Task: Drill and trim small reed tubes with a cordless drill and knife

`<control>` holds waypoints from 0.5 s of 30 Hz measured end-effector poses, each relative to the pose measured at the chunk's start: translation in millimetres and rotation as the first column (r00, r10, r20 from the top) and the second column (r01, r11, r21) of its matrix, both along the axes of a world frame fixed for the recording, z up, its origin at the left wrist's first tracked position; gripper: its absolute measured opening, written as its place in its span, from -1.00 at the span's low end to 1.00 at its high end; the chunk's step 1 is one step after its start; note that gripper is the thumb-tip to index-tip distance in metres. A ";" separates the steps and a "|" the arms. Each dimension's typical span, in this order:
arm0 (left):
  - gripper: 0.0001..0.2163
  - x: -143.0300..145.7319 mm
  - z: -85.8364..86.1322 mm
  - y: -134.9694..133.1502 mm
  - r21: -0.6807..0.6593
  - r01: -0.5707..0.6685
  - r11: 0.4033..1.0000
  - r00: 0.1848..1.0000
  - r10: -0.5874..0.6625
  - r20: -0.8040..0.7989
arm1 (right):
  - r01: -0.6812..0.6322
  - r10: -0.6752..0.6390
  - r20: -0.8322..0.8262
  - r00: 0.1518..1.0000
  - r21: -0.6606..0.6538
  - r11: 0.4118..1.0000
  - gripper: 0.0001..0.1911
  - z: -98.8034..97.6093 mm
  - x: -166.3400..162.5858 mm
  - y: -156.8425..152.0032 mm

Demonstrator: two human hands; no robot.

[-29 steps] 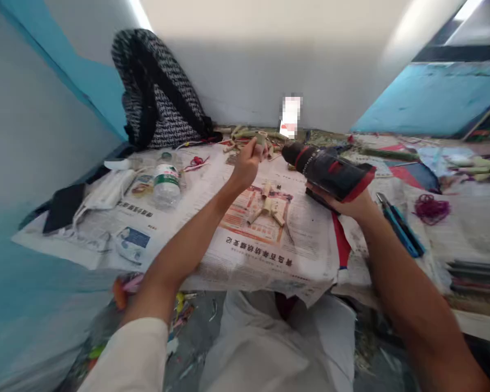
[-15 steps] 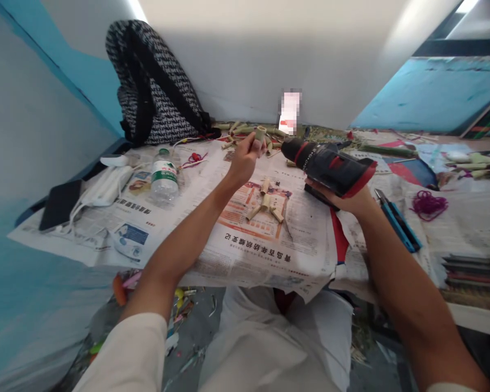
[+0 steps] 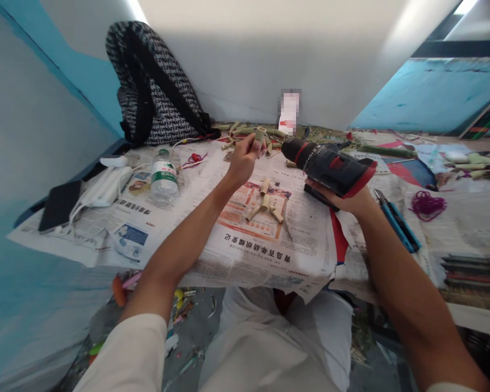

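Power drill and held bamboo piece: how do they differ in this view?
The power drill is black and red; the bamboo piece is pale tan-green. The power drill is far larger than the bamboo piece. The power drill points sideways in the right hand, while the bamboo piece stands roughly upright in the left hand. Both are hand-held.

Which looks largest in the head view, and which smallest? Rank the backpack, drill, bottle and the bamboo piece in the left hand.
1. Backpack
2. Drill, held in the right hand
3. Bottle
4. Bamboo piece, held in the left hand
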State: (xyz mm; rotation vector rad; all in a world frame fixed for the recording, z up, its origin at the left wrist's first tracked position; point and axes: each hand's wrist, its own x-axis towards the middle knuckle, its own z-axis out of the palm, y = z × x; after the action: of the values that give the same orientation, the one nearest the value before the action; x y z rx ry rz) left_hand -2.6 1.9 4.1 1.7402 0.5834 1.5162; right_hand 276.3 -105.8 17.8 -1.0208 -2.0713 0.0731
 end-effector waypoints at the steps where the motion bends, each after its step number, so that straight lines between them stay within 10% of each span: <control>1: -0.53 -0.2 -0.2 0.3 0.004 0.002 1.000 1.000 -0.002 -0.003 | -0.002 0.002 0.007 1.000 0.017 1.000 -0.63 0.3 -0.2 0.0; 15: -0.47 -0.9 -1.4 0.5 0.035 -0.007 0.999 1.000 0.008 -0.030 | 0.017 -0.017 0.030 0.999 0.010 1.000 -0.60 -1.2 -0.8 1.4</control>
State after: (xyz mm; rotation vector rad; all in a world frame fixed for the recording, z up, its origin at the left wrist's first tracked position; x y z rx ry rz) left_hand -3.5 2.4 2.7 1.7919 0.5828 1.5159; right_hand 275.6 -104.4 16.6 -1.0399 -2.0880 0.0393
